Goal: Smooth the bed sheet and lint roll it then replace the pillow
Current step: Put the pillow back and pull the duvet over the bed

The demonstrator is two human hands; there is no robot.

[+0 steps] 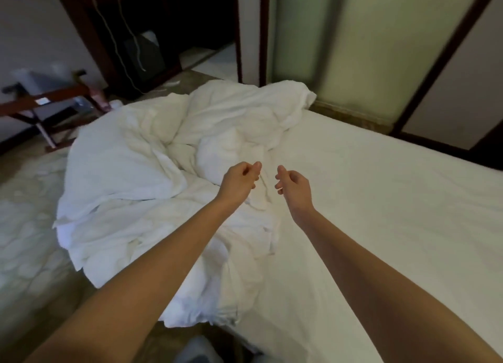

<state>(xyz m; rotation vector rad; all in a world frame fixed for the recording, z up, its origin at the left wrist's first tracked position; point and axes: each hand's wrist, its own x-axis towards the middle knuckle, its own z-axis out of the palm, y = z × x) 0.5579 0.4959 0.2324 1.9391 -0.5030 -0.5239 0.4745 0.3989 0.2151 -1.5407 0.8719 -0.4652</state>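
Both bare forearms reach out over the bed toward 12 o'clock, hands side by side but apart.

Left hand (241, 179): fingers curled into a loose fist, thumb against the forefinger, nothing seen in it. It hovers over the edge of the crumpled white duvet (130, 177).

Right hand (292, 184): fingers half curled, a narrow gap to the thumb, empty.

The white bed sheet (381, 213) lies flat on the mattress from centre out to 3 o'clock, with faint creases. The duvet is heaped from centre to 9 o'clock and spills over the bed edge; I cannot tell a pillow apart in the heap.

- Pale patterned carpet (24, 213) at 9 o'clock
- Dark wooden folding rack (40, 104) at 10 o'clock
- Thin white cable (119, 44) hanging at 11 o'clock
- Frosted glass panel (353, 41) at 1 o'clock
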